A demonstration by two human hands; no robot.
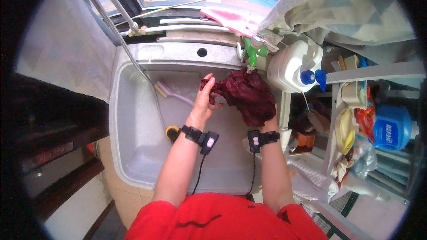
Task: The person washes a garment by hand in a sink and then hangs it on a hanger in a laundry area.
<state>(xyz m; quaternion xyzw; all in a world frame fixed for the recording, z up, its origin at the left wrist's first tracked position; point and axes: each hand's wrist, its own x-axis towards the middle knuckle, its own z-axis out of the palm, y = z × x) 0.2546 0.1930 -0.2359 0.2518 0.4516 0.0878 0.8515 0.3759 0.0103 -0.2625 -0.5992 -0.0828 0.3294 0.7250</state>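
A wet-looking maroon cloth (252,96) is bunched beneath the green-handled faucet (253,55), whose spout reaches its upper edge. My left hand (203,100) holds a narrow twisted end of the cloth, thumb on one side and fingers on the other. The cloth's bulk covers most of my right hand (271,120), which holds it from the right; those fingers are hidden. Both hands are over a grey laundry sink (115,133). Left of my left hand, a pink-handled scrub brush (173,94) lies in the basin.
A yellow-and-black object (172,134) is in the basin behind my left wrist. A grey hose (124,45) runs down into the sink. A white jug (293,68) with a blue cap stands right of the faucet. Farther right, a rack (333,130) carries a blue detergent bottle (392,128).
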